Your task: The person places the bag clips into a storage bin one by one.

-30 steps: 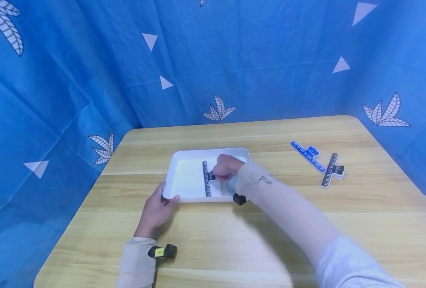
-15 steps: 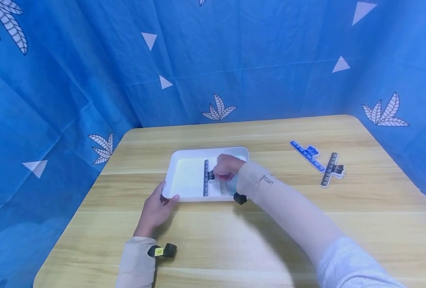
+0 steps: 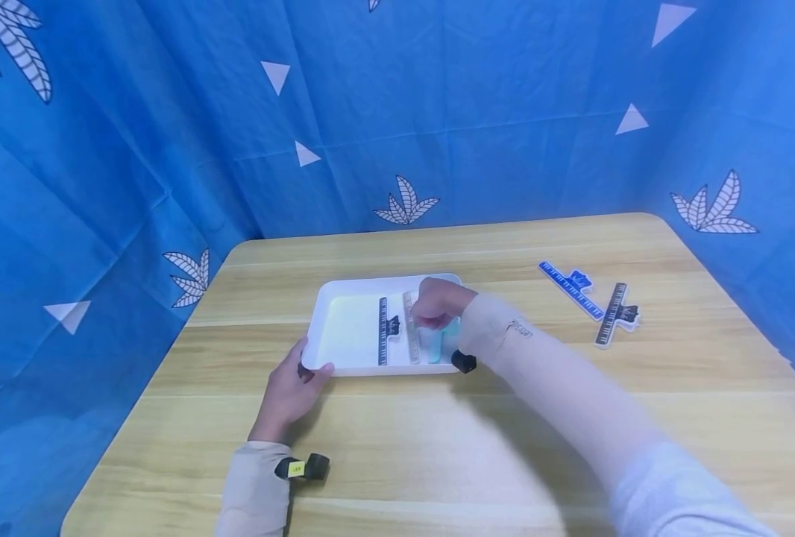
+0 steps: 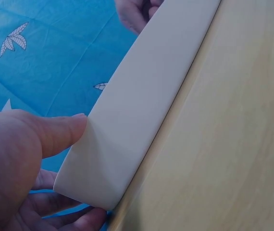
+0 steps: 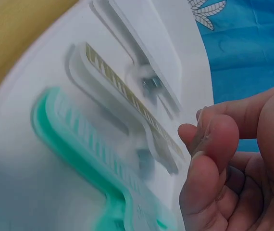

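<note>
Just beside right hand (image 3: pixel 438 304): clear clip (image 3: pixel 414 343) lying in white tray (image 3: pixel 344 328), teal clip (image 5: pixel 79 154) next one over. Fingertips curled in close together, nothing visibly held. Left hand (image 3: pixel 293 391) pinches tray corner. Clip's probably light, stiff, kinda slick plastic; I'd grab mid-length where it juts out.

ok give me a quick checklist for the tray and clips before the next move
1. Tray held: ok, the left hand grips the white tray at its near left corner.
2. Clips lined up inside: ok, the black clip, gold clip and teal clip lie side by side.
3. All clips in: not ok, the blue clip and second black clip lie on the table.
4. Right hand clear of the clips: cannot tell, contact is unclear.
</note>
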